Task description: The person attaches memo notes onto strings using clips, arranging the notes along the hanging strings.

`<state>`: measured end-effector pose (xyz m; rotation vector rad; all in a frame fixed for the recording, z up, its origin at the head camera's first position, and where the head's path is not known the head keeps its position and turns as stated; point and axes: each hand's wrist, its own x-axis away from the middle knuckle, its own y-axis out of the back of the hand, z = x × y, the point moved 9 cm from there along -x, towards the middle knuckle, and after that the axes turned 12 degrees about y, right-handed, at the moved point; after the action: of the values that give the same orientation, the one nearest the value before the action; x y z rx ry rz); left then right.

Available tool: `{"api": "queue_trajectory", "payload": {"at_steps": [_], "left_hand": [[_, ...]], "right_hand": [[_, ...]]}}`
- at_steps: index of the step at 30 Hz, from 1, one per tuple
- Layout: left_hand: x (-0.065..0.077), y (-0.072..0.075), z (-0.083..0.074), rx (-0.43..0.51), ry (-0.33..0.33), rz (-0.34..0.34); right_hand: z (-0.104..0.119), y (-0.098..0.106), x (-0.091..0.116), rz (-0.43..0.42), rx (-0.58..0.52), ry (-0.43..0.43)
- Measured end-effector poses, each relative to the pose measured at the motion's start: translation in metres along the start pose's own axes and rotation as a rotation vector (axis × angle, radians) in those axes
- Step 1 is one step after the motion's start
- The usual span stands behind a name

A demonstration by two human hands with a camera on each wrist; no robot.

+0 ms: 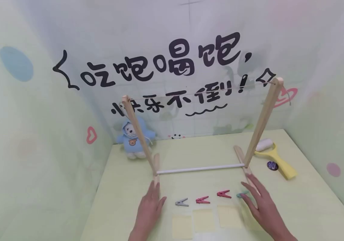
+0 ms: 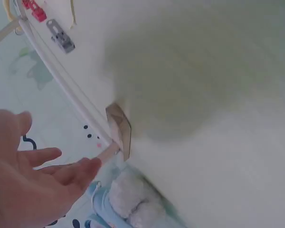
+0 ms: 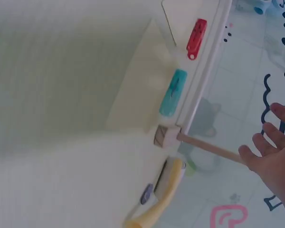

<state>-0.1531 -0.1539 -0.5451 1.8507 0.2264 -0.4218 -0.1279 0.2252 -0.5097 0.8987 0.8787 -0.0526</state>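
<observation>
We are hovering our left hand (image 1: 149,207) and right hand (image 1: 265,209), fingers loose and clasping nothing, near the feet (image 1: 156,160) of the frame (image 1: 263,120) standing on the table (image 1: 190,183); we are judging it light, stiff, best gripped by both posts (image 1: 140,135).

A pale wooden frame (image 1: 261,123) is standing upright, a white rod (image 1: 200,168) linking its bases, a thin string (image 1: 250,85) its tops; gray (image 1: 179,203), red (image 1: 221,193) and teal (image 1: 239,195) clothespins (two being red) are lying before it.
</observation>
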Motion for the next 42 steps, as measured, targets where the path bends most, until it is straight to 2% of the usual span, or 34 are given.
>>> {"api": "queue_trajectory", "payload": {"at_steps": [2, 6, 9, 13, 18, 23, 27, 31, 33, 36, 42], "left_hand": [[0.004, -0.009, -0.006, 0.054, 0.065, 0.070], [0.022, -0.033, -0.013, 0.108, 0.221, 0.259], [0.036, -0.047, -0.013, 0.151, 0.342, 0.372], [0.050, -0.056, -0.012, 0.237, 0.436, 0.431], [0.057, -0.060, -0.010, 0.370, 0.488, 0.467], [0.058, -0.067, -0.002, 0.486, 0.554, 0.552], [0.055, -0.071, 0.000, 0.500, 0.548, 0.577], [0.052, -0.074, -0.002, 0.494, 0.495, 0.580], [0.052, -0.076, -0.003, 0.487, 0.485, 0.586], [0.055, -0.077, -0.002, 0.478, 0.510, 0.593], [0.056, -0.076, 0.004, 0.457, 0.545, 0.596]], "right_hand": [[0.006, -0.008, -0.001, -0.025, -0.021, 0.007], [0.016, -0.026, -0.004, 0.014, -0.031, 0.006], [0.021, -0.034, -0.008, 0.036, -0.060, 0.016], [0.024, -0.039, -0.014, 0.039, -0.113, 0.046], [0.030, -0.055, -0.020, 0.053, -0.141, 0.089], [0.055, -0.097, -0.032, 0.099, -0.131, 0.183], [0.073, -0.140, -0.042, 0.212, -0.117, 0.211], [0.079, -0.170, -0.043, 0.383, -0.069, 0.167], [0.080, -0.178, -0.041, 0.435, -0.061, 0.143], [0.082, -0.184, -0.037, 0.475, -0.069, 0.120], [0.087, -0.188, -0.034, 0.481, -0.057, 0.131]]}}
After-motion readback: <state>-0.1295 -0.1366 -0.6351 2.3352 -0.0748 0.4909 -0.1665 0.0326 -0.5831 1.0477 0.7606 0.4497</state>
